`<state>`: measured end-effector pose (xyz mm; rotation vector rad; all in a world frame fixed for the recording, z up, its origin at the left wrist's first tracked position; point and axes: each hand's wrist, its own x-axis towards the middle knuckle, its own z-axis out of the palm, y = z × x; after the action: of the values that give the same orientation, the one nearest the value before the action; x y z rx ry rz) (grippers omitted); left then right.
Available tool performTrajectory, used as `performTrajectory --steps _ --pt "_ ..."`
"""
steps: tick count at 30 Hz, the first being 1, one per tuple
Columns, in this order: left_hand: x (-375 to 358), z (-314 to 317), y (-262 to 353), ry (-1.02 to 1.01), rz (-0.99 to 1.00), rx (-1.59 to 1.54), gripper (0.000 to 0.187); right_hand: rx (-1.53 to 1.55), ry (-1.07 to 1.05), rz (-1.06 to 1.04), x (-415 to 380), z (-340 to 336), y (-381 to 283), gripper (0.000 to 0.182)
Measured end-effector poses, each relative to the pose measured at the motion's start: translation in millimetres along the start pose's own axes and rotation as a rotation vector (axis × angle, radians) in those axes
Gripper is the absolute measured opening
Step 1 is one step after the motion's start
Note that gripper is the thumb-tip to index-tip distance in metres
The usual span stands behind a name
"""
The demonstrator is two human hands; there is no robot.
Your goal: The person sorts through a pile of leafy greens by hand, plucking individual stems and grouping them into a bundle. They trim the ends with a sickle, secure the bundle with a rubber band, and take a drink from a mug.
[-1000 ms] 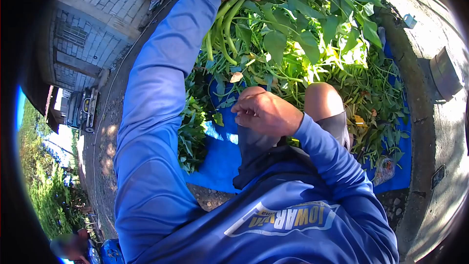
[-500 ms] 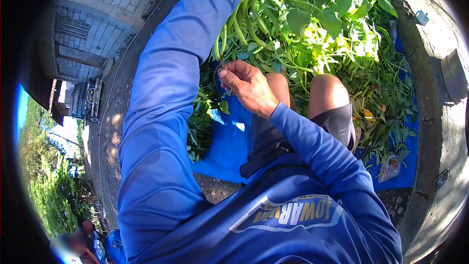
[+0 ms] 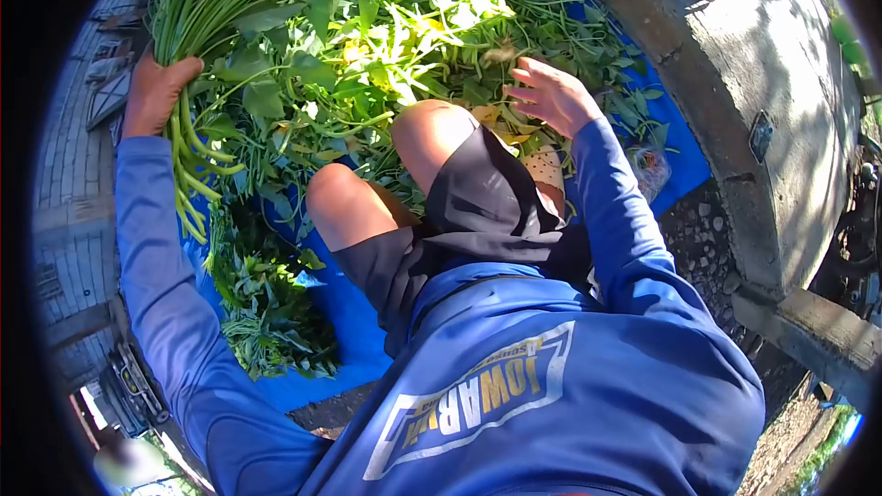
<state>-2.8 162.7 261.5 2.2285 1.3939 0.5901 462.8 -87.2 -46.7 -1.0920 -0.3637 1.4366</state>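
My left hand [image 3: 158, 92] is closed around a bunch of long-stemmed leafy greens [image 3: 197, 14] at the far left. Pale green stem ends [image 3: 195, 165] hang below the fist, and the long stalks fan out above it. Over on the right, my right hand [image 3: 556, 99] is raised with fingers apart and nothing visible in them. It hovers above the heap of cut greens [image 3: 354, 83], beyond my knees. A small brown blur [image 3: 501, 53] shows near its fingertips; I cannot make out what it is.
A blue tarp [image 3: 358, 317] lies beneath the greens. More leafy greens [image 3: 276, 312] are piled at the left by my knees. A clear plastic bag [image 3: 650, 170] sits near the tarp's right edge, beside a concrete ledge [image 3: 735, 119]. A blurred person [image 3: 129, 464] is at the lower left.
My view has turned, so the heap sits further left. My right hand has left the stem ends, moved right and opened from a pinch. My left hand still holds the bunch.
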Motion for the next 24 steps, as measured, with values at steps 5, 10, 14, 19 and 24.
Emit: performTrajectory --steps 5,10,14,19,24 --pt "-25 28 22 -0.012 0.036 0.164 0.056 -1.994 0.130 0.098 -42 -213 73 0.082" --pt "-24 73 37 0.097 0.167 0.430 0.063 -1.415 0.008 0.530 -113 -139 27 0.057" --pt "-39 113 108 0.015 0.139 0.592 0.068 -1.060 -0.202 -0.034 -110 -30 -21 0.047" --pt "-53 167 107 0.168 0.682 0.468 0.056 -0.868 -0.676 -0.596 -140 169 -119 0.034" --pt "-121 203 101 0.276 0.674 0.685 0.040 -0.710 -0.409 -1.102 -69 261 -122 0.029"
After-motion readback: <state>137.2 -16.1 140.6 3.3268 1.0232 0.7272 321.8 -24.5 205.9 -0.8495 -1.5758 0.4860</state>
